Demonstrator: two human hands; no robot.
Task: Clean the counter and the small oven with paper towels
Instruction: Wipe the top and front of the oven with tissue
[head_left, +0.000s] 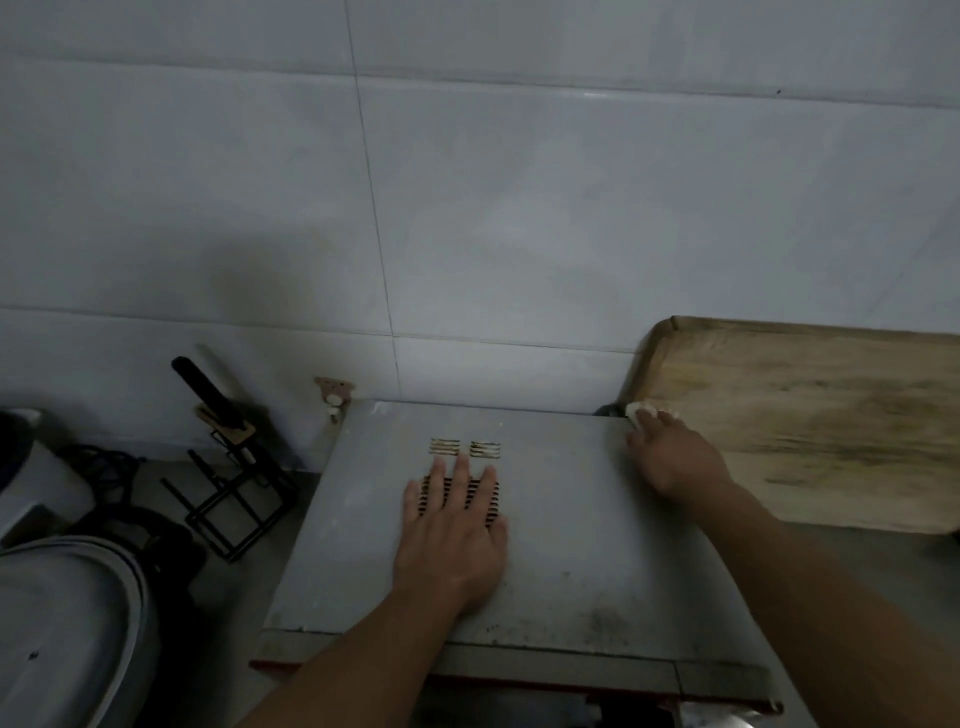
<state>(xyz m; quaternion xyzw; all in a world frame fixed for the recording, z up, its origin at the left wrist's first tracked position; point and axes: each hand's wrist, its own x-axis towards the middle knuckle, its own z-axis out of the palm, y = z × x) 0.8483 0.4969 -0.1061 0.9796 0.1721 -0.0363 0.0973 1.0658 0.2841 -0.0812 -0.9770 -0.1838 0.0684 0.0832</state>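
Observation:
The small oven (571, 545) fills the lower middle of the view, its grey metal top dusty, with vent slots near the back. My left hand (452, 535) lies flat on the top with fingers spread over the dark vent slots and holds nothing. My right hand (675, 457) is at the oven's far right corner, fingers closed on a crumpled white paper towel (641, 413), pressing it at the top's back edge. The grey counter (244, 571) shows to the left of the oven.
A large worn wooden cutting board (810, 421) leans on the tiled wall right of the oven. To the left stand a black wire rack (234, 499) with a dark-handled tool, a wall socket (335, 392), cables, and a grey rounded appliance lid (67, 623).

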